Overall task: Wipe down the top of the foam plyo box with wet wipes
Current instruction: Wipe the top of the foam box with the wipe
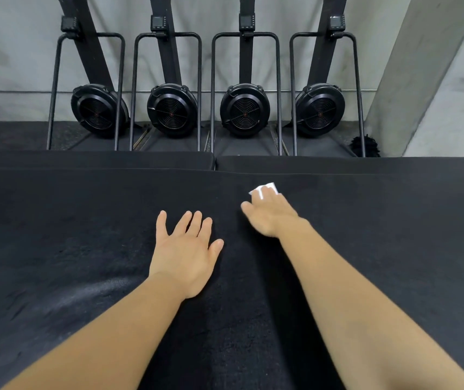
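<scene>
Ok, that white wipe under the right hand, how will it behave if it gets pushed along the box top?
Likely floppy: the wet wipe shows as a small folded wad under the right hand, so it may bunch or unfold. Probably light, needing steady pressure. The foam plyo box top looks matte and textured, so it may drag rather than glide.

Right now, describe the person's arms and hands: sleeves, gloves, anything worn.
The left forearm and right forearm are bare to the frame's edge: no sleeves or cuffs. The left hand wears no glove, ring or watch. The right hand also looks ungloved, but motion blur hides fine details like rings.
</scene>
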Demonstrator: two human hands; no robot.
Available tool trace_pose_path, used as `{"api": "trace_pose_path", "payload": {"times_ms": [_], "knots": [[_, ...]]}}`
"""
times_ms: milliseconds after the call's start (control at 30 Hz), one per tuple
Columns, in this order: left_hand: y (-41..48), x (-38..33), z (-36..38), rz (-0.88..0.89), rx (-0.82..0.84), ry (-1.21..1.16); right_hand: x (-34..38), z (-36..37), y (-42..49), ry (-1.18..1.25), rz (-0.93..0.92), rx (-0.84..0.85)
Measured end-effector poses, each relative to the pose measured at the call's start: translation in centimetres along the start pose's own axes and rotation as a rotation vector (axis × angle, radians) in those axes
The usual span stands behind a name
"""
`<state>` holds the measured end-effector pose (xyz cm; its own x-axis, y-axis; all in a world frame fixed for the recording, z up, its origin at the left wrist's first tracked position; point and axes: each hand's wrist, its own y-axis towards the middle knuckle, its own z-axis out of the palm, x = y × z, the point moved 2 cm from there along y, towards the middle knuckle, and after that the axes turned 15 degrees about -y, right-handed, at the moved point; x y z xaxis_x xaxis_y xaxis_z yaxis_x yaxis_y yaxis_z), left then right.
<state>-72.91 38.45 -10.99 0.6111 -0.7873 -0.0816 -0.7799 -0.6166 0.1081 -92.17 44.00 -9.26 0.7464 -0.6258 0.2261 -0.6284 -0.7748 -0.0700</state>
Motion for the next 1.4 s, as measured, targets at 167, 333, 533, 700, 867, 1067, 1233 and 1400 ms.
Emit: {"api": "trace_pose_path", "payload": {"times_ms": [167, 333, 533, 700, 867, 1067, 1233, 1400], "knots": [[-0.1, 0.1, -0.1, 0.006, -0.003, -0.003, 5.2, 1.4, -5.0, -0.058, -0.215, 0.050], [-0.1, 0.1, 0.0, -0.007, -0.009, -0.016, 4.5, 1.2, -5.1, -0.128, -0.312, 0.062], [0.2, 0.2, 0.3, -0.011, -0.012, -0.007, -2.6, -1.2, -1.4, -0.066, -0.038, 0.024], [0.2, 0.3, 0.4, -0.009, -0.014, -0.007, -9.2, -2.4, 0.5, -0.063, 0.187, 0.056], [0.2, 0.3, 0.4, -0.007, -0.002, -0.007, -6.3, -1.7, -0.7, -0.017, 0.141, 0.041], [0.0, 0.1, 0.1, -0.004, 0.000, -0.002, 2.2, 0.9, -6.9, 0.013, -0.126, 0.032], [-0.2, 0.3, 0.0, 0.023, 0.047, 0.028, 5.3, 1.9, -9.4, -0.067, -0.298, 0.174], [-0.1, 0.1, -0.1, 0.001, 0.016, -0.033, 1.9, 0.6, -7.7, -0.051, -0.250, 0.089]]}}
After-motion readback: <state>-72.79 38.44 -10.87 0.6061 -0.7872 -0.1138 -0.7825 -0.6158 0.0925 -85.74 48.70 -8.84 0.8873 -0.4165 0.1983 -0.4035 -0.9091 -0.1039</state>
